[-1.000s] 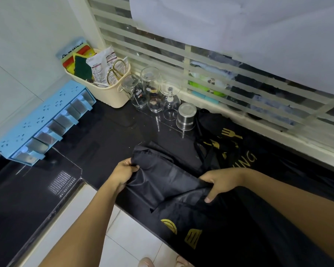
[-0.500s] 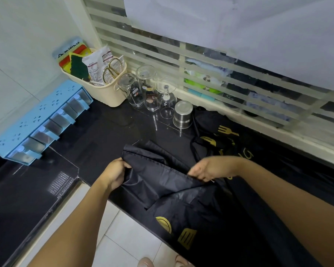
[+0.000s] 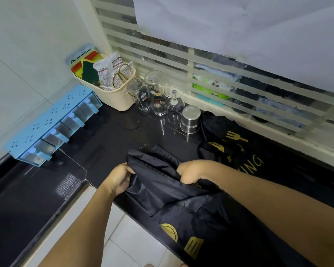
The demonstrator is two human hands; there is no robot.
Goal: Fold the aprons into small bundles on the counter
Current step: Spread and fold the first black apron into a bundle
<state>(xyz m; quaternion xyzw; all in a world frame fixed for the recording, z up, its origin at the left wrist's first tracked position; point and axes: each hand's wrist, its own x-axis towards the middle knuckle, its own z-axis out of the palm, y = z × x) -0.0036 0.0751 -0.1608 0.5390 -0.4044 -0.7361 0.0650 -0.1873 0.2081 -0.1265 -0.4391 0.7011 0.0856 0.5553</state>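
A black apron [image 3: 162, 191] with gold print lies partly folded on the black counter [image 3: 108, 143], its lower part hanging over the front edge. My left hand [image 3: 120, 178] grips the folded left edge of this apron. My right hand [image 3: 189, 171] holds a fold of the same cloth near its middle, fingers curled down into it. A second black apron [image 3: 239, 151] with a gold fork logo and lettering lies spread behind, toward the window.
Upturned glasses [image 3: 156, 97] and a steel cup [image 3: 190, 119] stand at the back. A cream basket [image 3: 116, 93] with packets and scissors sits in the corner. A blue spice rack [image 3: 52, 124] lines the left wall. A cooktop [image 3: 27, 199] lies at the left.
My right hand has moved left and up along the fold, closer to my left hand, bunching the cloth between them. My left hand keeps its grip on the edge.
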